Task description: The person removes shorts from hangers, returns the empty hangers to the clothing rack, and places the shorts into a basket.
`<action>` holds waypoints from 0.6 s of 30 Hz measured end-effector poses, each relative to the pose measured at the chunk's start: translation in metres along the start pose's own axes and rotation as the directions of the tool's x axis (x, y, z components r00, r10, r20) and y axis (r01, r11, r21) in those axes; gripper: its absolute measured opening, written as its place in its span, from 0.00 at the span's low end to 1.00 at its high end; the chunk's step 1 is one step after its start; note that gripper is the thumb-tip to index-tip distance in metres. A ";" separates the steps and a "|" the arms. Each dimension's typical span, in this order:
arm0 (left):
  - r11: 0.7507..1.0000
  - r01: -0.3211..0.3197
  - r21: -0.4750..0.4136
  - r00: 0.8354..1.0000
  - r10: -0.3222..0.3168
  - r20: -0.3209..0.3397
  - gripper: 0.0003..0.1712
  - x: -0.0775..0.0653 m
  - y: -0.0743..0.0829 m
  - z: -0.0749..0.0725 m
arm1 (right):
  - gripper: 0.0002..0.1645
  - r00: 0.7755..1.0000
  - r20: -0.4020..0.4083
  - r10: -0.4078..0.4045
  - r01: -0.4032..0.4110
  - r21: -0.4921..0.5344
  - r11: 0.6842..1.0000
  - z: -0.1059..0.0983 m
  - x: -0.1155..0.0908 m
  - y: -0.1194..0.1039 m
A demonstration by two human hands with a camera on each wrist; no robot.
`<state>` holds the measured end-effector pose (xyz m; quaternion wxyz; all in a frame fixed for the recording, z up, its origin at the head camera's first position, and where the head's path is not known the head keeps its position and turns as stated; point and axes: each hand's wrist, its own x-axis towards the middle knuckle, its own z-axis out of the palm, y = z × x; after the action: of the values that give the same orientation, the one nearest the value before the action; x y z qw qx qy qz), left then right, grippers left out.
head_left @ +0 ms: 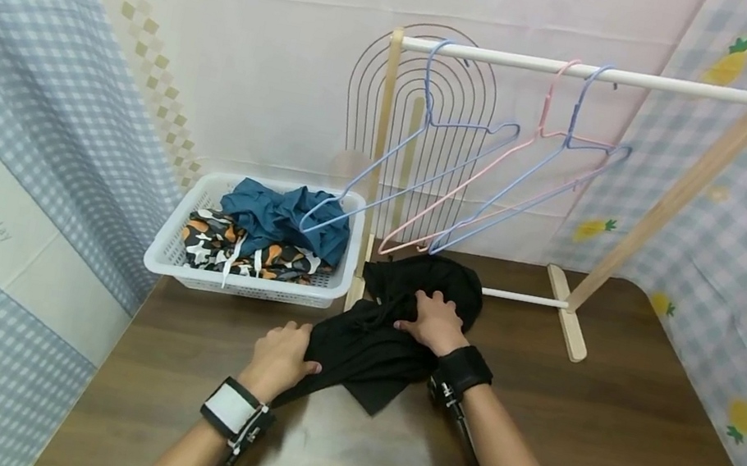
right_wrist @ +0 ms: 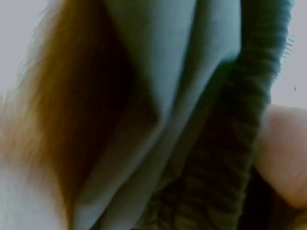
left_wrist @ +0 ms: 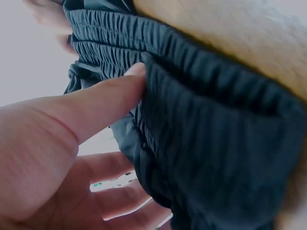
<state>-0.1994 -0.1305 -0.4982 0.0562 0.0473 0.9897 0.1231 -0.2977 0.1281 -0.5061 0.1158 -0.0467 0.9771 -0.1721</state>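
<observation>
Black shorts (head_left: 391, 344) lie crumpled on the table in front of the rack, with a gathered elastic waistband (left_wrist: 201, 124) close up in the left wrist view. My left hand (head_left: 276, 358) holds their near-left edge; in its wrist view the thumb (left_wrist: 110, 98) presses the band and the other fingers sit behind it. Farther up and to the right, my right hand (head_left: 436, 323) grips the cloth from above, thumb apart from the fingers. Folds of fabric (right_wrist: 158, 115) fill most of the right wrist view and hide the fingertips there.
A wooden rack with a white rail (head_left: 494, 57) stands behind, carrying blue hangers (head_left: 428, 109) and pink ones (head_left: 544, 117). Left of it, a white basket (head_left: 243, 289) holds teal cloth (head_left: 279, 212) and patterned cloth (head_left: 215, 238). Curtains (head_left: 69, 88) line the sides.
</observation>
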 end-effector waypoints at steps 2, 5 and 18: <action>1.000 -0.001 0.009 1.000 0.001 0.002 0.36 0.002 0.004 -0.001 | 0.45 0.999 -0.018 -0.032 0.032 -0.001 0.999 0.000 0.000 0.000; 1.000 0.002 0.024 1.000 -0.003 0.007 0.34 0.004 0.008 -0.002 | 0.41 0.994 -0.058 -0.090 0.090 -0.015 0.996 0.002 -0.002 0.001; 0.999 -0.016 0.044 1.000 0.016 -0.005 0.26 0.008 0.013 0.000 | 0.33 0.959 -0.186 -0.212 0.214 -0.010 0.977 0.015 -0.011 -0.001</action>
<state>-0.2058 -0.1170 -0.4956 0.0514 0.0560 0.9919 0.1020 -0.2830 0.1240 -0.5173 0.0048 -0.1346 0.9720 -0.1923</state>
